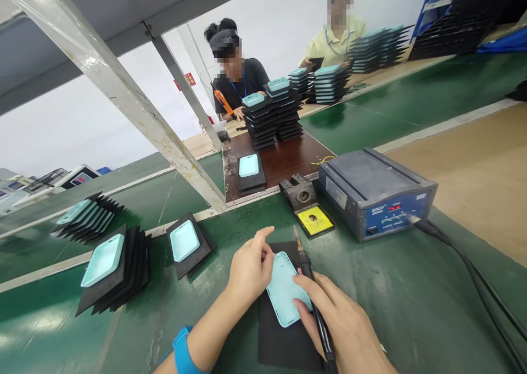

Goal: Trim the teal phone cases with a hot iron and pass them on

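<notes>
A turquoise plastic shell (284,294), shaped like a shallow tray with rounded corners, lies on a black foam sheet (274,341) in front of me. At the shell's upper left edge is my left hand (251,267), its index finger stretched out and the thumb by the rim; its other fingers are mostly hidden. My right hand (340,319) holds a soldering iron (305,264), tip pointing up and away from me. The thumb and index finger of that hand also touch the shell's right side.
A soldering station (374,193) stands at right, beside an iron stand with a yellow sponge (315,220). Foam-layered shells (102,258) are stacked at left, another shell (184,241) nearer. A slanted white post (135,105) crosses the left. Two co-workers (242,80) sit opposite behind more stacks.
</notes>
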A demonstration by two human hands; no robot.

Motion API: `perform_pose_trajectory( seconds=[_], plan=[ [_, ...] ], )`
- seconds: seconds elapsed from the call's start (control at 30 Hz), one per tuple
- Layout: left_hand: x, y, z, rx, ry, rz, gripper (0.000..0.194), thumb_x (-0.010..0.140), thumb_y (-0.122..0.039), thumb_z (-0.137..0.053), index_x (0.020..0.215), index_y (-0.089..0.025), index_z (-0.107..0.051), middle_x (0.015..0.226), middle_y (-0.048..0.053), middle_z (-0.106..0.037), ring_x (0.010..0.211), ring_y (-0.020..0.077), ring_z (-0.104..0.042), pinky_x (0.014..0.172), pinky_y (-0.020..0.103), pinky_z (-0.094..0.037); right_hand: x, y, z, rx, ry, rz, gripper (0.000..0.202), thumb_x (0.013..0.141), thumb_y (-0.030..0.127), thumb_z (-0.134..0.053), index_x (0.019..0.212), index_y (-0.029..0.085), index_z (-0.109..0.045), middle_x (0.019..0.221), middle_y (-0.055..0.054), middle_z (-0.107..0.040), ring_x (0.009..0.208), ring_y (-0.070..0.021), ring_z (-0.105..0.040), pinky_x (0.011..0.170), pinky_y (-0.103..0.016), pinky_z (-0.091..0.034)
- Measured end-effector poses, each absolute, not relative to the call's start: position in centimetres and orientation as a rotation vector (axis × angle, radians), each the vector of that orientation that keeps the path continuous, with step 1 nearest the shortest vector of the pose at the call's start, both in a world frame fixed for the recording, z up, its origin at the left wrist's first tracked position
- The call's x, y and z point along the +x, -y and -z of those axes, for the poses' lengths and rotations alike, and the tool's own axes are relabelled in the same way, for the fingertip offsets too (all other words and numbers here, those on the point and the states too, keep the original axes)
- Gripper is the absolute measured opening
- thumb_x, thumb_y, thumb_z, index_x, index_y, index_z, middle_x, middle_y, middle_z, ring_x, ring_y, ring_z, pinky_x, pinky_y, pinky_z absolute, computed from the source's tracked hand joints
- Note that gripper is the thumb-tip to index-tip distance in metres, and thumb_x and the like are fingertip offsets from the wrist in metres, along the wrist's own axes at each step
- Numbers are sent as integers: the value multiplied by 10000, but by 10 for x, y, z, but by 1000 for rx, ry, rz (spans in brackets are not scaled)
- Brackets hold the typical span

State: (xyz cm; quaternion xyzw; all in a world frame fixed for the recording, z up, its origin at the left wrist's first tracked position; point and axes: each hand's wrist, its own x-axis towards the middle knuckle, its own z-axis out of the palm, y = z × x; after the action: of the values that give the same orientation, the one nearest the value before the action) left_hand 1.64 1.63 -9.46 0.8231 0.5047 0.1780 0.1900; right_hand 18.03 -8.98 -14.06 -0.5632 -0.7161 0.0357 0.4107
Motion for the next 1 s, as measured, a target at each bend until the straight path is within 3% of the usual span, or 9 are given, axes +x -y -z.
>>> perform_pose_trajectory(
  seconds=[0.13, 0.27, 0.4, 0.5, 0.8, 1.0],
  plan=[
    [14, -29, 94, 1883, -1370, -547, 445, 820, -150, -507, 1264, -177, -502, 742, -23, -671, 649, 134, -599, 620, 246, -454, 181, 90, 139, -1420, 1806, -85, 245, 995, 266, -404, 1173, 230, -570, 987, -70, -617, 764, -171, -659, 585, -260, -522],
    [7, -35, 91, 1775, -1341, -567, 382, 828, -179, -509, 1208, -157, -550, 775, 16, -705, 684, 149, -625, 625, 257, -460, 180, 89, 138, -1416, 1805, -81, 241, 995, 269, -407, 1159, 224, -578, 973, -69, -619, 745, -160, -655, 583, -246, -513],
    [-2, -27, 83, 2019, -1271, -554, 481, 791, -172, -568, 1269, -200, -534, 1019, 49, -665, 890, 171, -617, 785, 316, -501, 180, 89, 139, -1411, 1802, -91, 234, 989, 266, -425, 1164, 223, -575, 977, -65, -616, 754, -163, -658, 590, -255, -526],
    [-2, -18, 79, 2375, -1262, -423, 572, 757, -113, -549, 1318, -217, -501, 1065, 57, -619, 987, 205, -577, 863, 378, -490, 180, 89, 140, -1407, 1800, -100, 235, 987, 264, -435, 1180, 232, -566, 1006, -65, -614, 783, -169, -662, 611, -266, -538],
    [28, -8, 81, 2884, -1371, -49, 609, 785, -94, -500, 1386, -171, -436, 1067, 89, -614, 922, 253, -554, 775, 403, -481, 180, 89, 137, -1399, 1808, -113, 224, 994, 273, -432, 1184, 245, -549, 996, -49, -610, 774, -151, -655, 596, -245, -527],
    [27, -7, 85, 2871, -1362, -179, 562, 808, -56, -434, 1363, -142, -451, 953, 84, -642, 852, 231, -575, 751, 375, -488, 180, 89, 139, -1401, 1798, -99, 231, 990, 272, -435, 1190, 247, -549, 1005, -51, -612, 778, -157, -659, 605, -260, -540]
  ],
)
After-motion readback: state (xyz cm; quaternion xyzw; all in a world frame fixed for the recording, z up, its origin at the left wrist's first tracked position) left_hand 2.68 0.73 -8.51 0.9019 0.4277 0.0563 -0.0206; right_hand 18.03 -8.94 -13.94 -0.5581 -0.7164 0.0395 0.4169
